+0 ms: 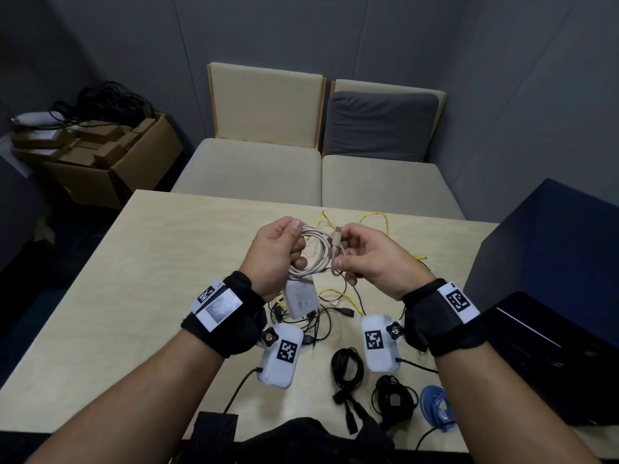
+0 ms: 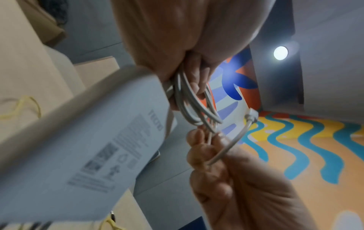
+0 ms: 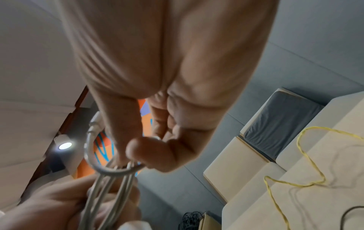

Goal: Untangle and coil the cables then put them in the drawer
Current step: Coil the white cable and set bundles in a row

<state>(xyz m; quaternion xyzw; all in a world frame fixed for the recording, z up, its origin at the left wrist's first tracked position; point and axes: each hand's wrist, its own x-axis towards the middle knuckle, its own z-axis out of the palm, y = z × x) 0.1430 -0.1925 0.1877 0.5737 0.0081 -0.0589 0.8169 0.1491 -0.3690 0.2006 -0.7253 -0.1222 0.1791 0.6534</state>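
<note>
Above the table's middle my left hand [image 1: 281, 249] grips a coil of white cable [image 1: 313, 252], whose loops [image 2: 193, 102] run through its curled fingers. A white charger block [image 1: 300, 298] hangs from the coil below the hand and fills the left wrist view [image 2: 78, 147]. My right hand [image 1: 355, 259] pinches the cable's free end just below its plug [image 1: 337, 236]; that end [image 3: 92, 149] curves around the loops. A yellow cable [image 1: 375, 219] and thin black cables [image 1: 321, 324] lie tangled on the table beneath. The dark drawer unit [image 1: 549, 296] stands at the right.
Near the front edge of the wooden table [image 1: 117, 296] lie a coiled black cable [image 1: 346, 366], a second black coil [image 1: 393, 401] and a coiled blue cable [image 1: 435, 406]. Two beige chairs [image 1: 264, 128] stand beyond the table. A cardboard box [image 1: 110, 155] of cables sits at the far left.
</note>
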